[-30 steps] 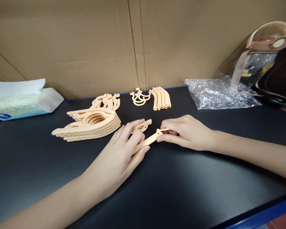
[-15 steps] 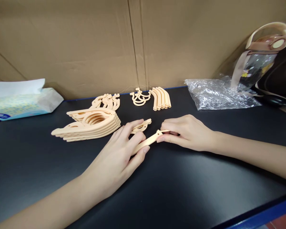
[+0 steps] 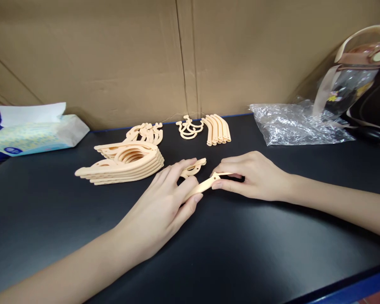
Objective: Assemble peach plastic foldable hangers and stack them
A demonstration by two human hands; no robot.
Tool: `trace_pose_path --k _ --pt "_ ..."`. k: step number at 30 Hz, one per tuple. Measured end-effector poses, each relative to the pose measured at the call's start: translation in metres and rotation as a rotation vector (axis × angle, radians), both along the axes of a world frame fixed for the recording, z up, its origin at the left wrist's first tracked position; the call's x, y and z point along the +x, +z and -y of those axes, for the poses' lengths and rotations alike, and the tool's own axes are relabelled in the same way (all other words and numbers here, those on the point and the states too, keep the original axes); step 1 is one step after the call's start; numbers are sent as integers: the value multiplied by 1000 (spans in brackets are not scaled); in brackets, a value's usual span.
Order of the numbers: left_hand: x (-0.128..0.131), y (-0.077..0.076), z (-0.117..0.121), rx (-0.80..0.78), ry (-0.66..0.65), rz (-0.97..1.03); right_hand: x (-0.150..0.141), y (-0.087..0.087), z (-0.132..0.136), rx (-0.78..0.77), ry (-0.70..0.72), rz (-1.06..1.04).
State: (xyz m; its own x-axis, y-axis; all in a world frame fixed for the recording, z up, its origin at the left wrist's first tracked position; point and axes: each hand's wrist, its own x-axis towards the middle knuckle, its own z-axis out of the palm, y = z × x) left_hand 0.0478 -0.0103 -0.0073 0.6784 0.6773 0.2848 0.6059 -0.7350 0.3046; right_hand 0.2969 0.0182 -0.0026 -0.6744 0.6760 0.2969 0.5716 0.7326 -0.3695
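My left hand [image 3: 164, 198] is closed around a beige plastic folding hanger, whose near arm [image 3: 205, 185] sticks out toward the right and ends in a pivot hole. Beyond my fingers another part of the hanger [image 3: 193, 169] shows, curved and with holes; my hand covers where the two join. My right hand [image 3: 248, 175] pinches a thin beige piece [image 3: 223, 173] at the end of that arm, thumb below and fingers above. Most of the thin piece is hidden by the fingers. To the left lies a stack of folding hangers [image 3: 129, 169].
At the back lie loose curved parts [image 3: 148, 134], several hooks [image 3: 188, 128] and a row of hanger arms [image 3: 217, 130]. A tissue pack [image 3: 44, 135] sits at left. On the right are a clear plastic bag [image 3: 291, 126] and a drinking bottle [image 3: 351, 88]. Brown cardboard [image 3: 129, 55] stands behind.
The whole scene has shifted slightly to the right in view. Both hands keep their hold on the same pieces, with only slight finger movement at the arm's end.
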Motion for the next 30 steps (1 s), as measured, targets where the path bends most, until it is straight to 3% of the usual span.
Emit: trace_pose_path --k 13,30 --pt "1 2 4 -40 26 -2 2 -1 -4 -10 92 15" --pt "1 4 5 -45 6 2 1 -1 3 547 35 222"
